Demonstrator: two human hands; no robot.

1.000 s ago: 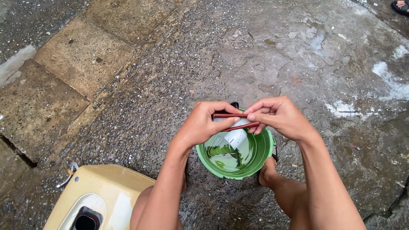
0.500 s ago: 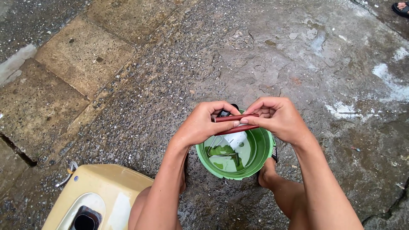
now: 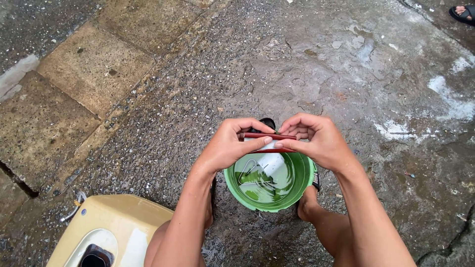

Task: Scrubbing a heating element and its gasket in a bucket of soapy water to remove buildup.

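Observation:
Both my hands hold one small flat object with red edges and a white middle [image 3: 267, 143] over a green plastic bucket [image 3: 302, 190]. My left hand [image 3: 232, 143] grips its left end with thumb below and fingers on top. My right hand [image 3: 316, 138] pinches its right end the same way. The bucket stands on wet ground between my feet and holds water with green leaves and a thin wire handle lying inside. My hands cover most of the object.
A pale yellow plastic casing with a dark opening [image 3: 99, 237] sits at the lower left. The ground is wet pebbled concrete [image 3: 346, 64] with paving slabs [image 3: 94, 74] to the left. Another person's sandalled foot [image 3: 462, 12] shows at the top right corner.
My hands have drawn closer together on the red-edged object and turned it flatter over the bucket. The bucket has not moved.

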